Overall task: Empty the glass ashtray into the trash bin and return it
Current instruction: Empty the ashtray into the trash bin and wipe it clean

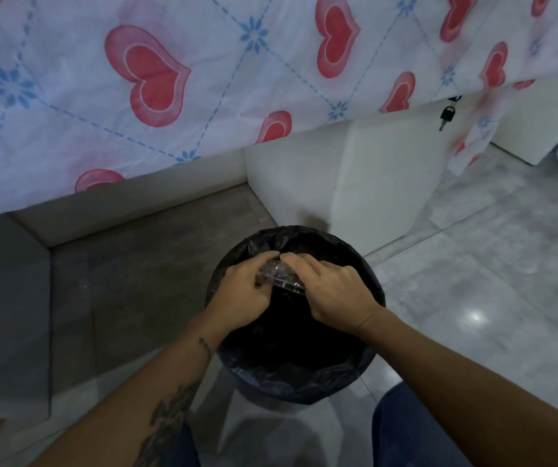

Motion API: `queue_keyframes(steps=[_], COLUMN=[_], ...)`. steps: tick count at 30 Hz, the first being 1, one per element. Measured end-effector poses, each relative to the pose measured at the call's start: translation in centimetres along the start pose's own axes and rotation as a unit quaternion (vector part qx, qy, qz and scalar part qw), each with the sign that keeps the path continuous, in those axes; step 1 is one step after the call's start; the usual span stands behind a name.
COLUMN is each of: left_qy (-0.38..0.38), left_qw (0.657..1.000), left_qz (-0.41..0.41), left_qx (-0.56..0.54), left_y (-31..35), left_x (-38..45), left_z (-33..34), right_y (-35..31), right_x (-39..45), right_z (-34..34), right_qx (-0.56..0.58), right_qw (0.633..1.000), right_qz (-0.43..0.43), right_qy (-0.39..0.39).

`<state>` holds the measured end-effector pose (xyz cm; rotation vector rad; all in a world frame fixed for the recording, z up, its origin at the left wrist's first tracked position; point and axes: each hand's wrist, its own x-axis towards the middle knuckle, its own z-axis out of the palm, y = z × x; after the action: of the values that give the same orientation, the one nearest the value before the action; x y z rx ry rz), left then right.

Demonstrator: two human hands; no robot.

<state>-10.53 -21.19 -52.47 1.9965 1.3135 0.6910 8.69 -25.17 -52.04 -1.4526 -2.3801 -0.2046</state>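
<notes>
The glass ashtray [279,276] is tipped over the open mouth of the trash bin [367,264], which is lined with a black bag. My left hand [244,294] grips the ashtray's left side and my right hand [331,293] grips its right side. Both hands hover above the bin's far half. Most of the ashtray is hidden by my fingers, and the inside of the bin is too dark to make out any contents.
A table covered by a white cloth with red hearts [156,72] overhangs just beyond the bin. A white table leg [355,183] stands behind the bin. A small padlock [448,114] hangs at the right. Pale tiled floor [490,281] spreads to the right.
</notes>
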Motion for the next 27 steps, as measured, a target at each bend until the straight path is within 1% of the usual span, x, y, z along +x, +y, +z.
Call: queue_keyframes(steps=[2,4,5,6,7,8,9,10,11,12,13,15,17,18,21,24,27], left_qy=[-0.006,0.022,0.043,0.067,0.094,0.118,0.137,0.148,0.151,0.149,0.142,0.113,0.073,0.058,0.028,0.02,0.013], left_qw=[1.0,0.999,0.997,0.996,0.994,0.991,0.989,0.987,0.986,0.985,0.984,0.982,0.98,0.978,0.968,0.963,0.96], left_qz=[0.017,0.034,0.039,0.042,0.044,0.046,0.049,0.054,0.063,0.077,0.096,0.127,0.13,0.127,0.119,0.123,0.129], left_qx=[0.017,0.037,0.043,0.043,0.039,0.032,0.023,0.019,0.024,0.035,0.048,0.078,0.128,0.157,0.221,0.239,0.246], left_y=[0.4,0.5,0.6,0.6,0.7,0.7,0.7,0.6,0.4,0.1,-0.2,-0.9,-1.7,-2.1,-2.8,-3.2,-3.3], left_x=[0.1,0.1,0.0,-0.2,-0.4,-0.6,-0.8,-1.1,-1.3,-1.7,-2.0,-2.7,-3.2,-3.4,-4.2,-4.7,-4.7], left_z=[-0.3,-0.3,-0.2,0.0,0.2,0.3,0.4,0.4,0.3,0.1,0.0,-0.3,-0.4,-0.3,0.2,0.2,0.0], right_y=[-0.3,-0.3,-0.3,-0.4,-0.4,-0.5,-0.5,-0.6,-0.7,-0.9,-1.1,-1.5,-1.9,-2.1,-2.1,-2.1,-2.2], right_x=[0.0,0.1,0.2,0.3,0.4,0.5,0.5,0.4,0.3,0.1,0.0,-0.4,-0.6,-0.6,-0.8,-1.0,-0.9], right_z=[-0.5,-1.0,-1.2,-1.3,-1.4,-1.3,-1.1,-0.7,-0.4,-0.1,0.1,0.5,0.6,0.7,1.1,1.8,2.0], right_qx=[0.015,0.043,0.059,0.082,0.119,0.178,0.258,0.333,0.375,0.389,0.379,0.315,0.239,0.21,0.154,0.115,0.103], right_qw=[1.0,0.999,0.996,0.99,0.976,0.953,0.92,0.887,0.87,0.868,0.88,0.921,0.955,0.965,0.978,0.987,0.989], right_qz=[0.004,0.031,0.064,0.115,0.179,0.242,0.289,0.311,0.313,0.302,0.283,0.23,0.173,0.15,0.117,0.089,0.081], right_qy=[-0.003,-0.011,-0.015,-0.017,-0.021,-0.035,-0.057,-0.072,-0.075,-0.068,-0.055,-0.029,-0.037,-0.048,-0.075,-0.071,-0.076])
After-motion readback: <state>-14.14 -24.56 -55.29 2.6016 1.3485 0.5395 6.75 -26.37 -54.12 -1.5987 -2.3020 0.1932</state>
